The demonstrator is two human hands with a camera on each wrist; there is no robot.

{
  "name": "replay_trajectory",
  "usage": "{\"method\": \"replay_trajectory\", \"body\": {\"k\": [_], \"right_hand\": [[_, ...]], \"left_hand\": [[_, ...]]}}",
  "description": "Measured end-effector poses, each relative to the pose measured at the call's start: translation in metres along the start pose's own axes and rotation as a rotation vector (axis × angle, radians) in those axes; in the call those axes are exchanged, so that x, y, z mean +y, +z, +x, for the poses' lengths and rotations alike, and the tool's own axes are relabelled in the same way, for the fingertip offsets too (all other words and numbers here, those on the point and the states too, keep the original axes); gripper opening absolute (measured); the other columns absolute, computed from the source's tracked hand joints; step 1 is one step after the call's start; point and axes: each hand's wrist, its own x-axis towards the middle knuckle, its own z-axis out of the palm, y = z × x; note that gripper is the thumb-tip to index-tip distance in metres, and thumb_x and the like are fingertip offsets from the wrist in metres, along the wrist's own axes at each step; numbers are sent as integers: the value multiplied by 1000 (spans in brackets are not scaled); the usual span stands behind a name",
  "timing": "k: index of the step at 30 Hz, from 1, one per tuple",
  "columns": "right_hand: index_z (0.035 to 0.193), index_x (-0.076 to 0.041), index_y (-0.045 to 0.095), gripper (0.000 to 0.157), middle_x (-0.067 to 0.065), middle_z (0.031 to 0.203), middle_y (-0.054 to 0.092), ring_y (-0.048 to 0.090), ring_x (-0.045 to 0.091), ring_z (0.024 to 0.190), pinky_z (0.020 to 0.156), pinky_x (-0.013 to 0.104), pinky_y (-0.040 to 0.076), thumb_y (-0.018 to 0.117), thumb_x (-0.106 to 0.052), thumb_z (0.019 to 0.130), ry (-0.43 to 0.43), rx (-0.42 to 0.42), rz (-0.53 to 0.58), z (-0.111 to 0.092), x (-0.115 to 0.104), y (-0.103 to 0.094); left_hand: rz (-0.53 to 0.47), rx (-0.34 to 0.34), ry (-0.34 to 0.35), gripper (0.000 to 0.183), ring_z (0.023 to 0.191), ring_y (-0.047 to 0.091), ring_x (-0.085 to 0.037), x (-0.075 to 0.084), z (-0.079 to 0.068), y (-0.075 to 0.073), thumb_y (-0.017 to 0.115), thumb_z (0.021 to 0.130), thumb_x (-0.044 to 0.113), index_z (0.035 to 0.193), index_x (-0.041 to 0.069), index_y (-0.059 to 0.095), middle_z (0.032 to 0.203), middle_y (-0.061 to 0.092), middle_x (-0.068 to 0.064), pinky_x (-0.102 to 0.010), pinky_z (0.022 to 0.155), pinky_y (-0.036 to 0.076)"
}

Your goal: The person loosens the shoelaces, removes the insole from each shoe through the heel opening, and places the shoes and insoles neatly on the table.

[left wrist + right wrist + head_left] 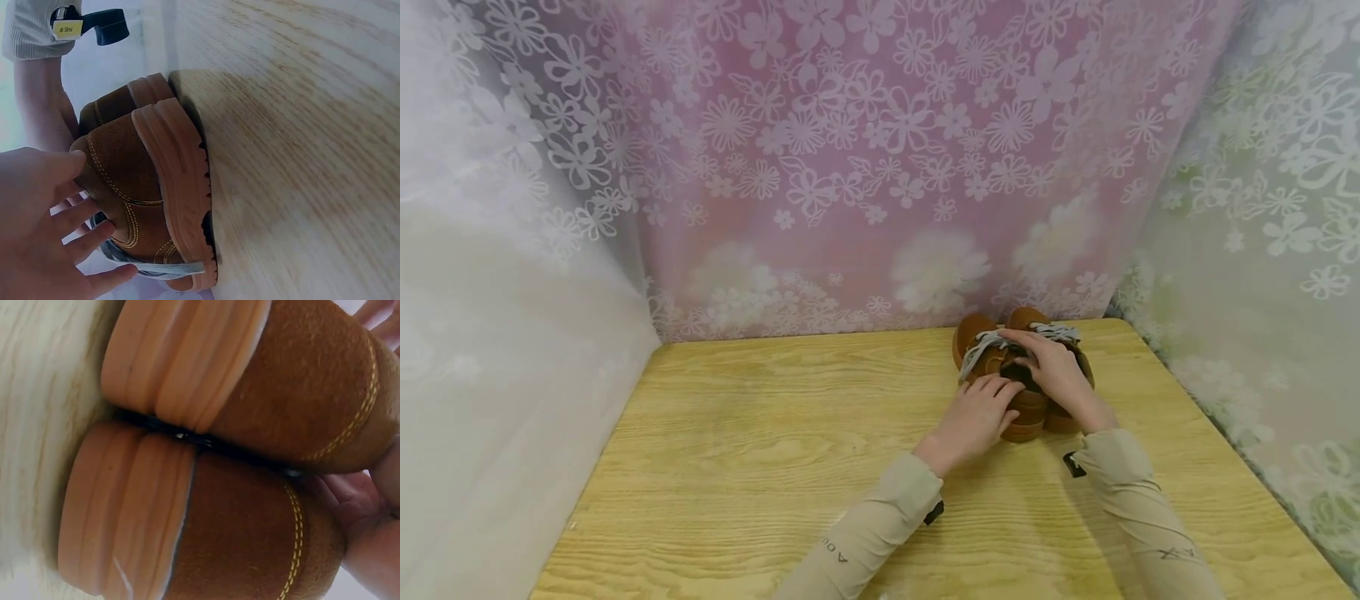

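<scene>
A pair of brown leather shoes with tan soles and grey laces stands side by side at the table's back right. My left hand (976, 414) is at the heel and outer side of the left shoe (128, 169). Its thumb touches the heel's top edge, and the loosely spread fingers (81, 220) lie along the collar. Over the left shoe's opening reaches my right hand (1051, 367), one finger stretched toward the laces (985, 343). In the right wrist view this hand shows above the gap beside the right shoe (244, 519); some of its fingers are hidden.
The shoes stand on a wood-grain table (760, 450), close to its back edge. Behind it hangs a pink flowered curtain (880, 167). Pale sheets flank the table, the right sheet (1262, 333) printed with flowers. A dark strap piece (1075, 464) hangs under the right cuff.
</scene>
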Motion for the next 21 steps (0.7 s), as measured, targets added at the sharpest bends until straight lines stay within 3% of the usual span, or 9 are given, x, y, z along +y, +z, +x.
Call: {"method": "replay_trajectory", "body": {"k": [6, 12, 17, 21], "right_hand": [[145, -13, 56, 58, 20, 138, 59, 39, 11, 45, 50, 28, 33, 62, 13, 94, -4, 18, 30, -1, -2, 0], [145, -15, 57, 54, 24, 138, 59, 36, 13, 45, 47, 28, 31, 61, 8, 96, 31, 20, 31, -3, -11, 3], [146, -19, 56, 53, 22, 106, 68, 31, 12, 42, 44, 26, 28, 62, 4, 98, 62, 48, 18, -8, -19, 8], [146, -17, 56, 54, 20, 107, 68, 31, 12, 43, 43, 25, 25, 63, 3, 97, 58, 79, 6, -12, -27, 12]], "left_hand": [[-13, 22, -15, 39, 133, 51, -16, -3, -3, -6, 48, 108, 38, 144, 21, 53, 138, 57, 5, -35, 107, 46], [34, 54, -2, 34, 119, 57, -17, -9, -7, -10, 50, 107, 39, 137, 25, 59, 124, 61, 4, -31, 99, 50], [46, 61, 18, 32, 110, 59, -15, -14, -12, -12, 47, 107, 42, 132, 28, 63, 118, 62, 3, -28, 92, 51], [28, 32, -6, 34, 111, 60, -16, -19, -19, -14, 45, 107, 46, 129, 27, 63, 119, 61, 2, -29, 89, 52]]}}
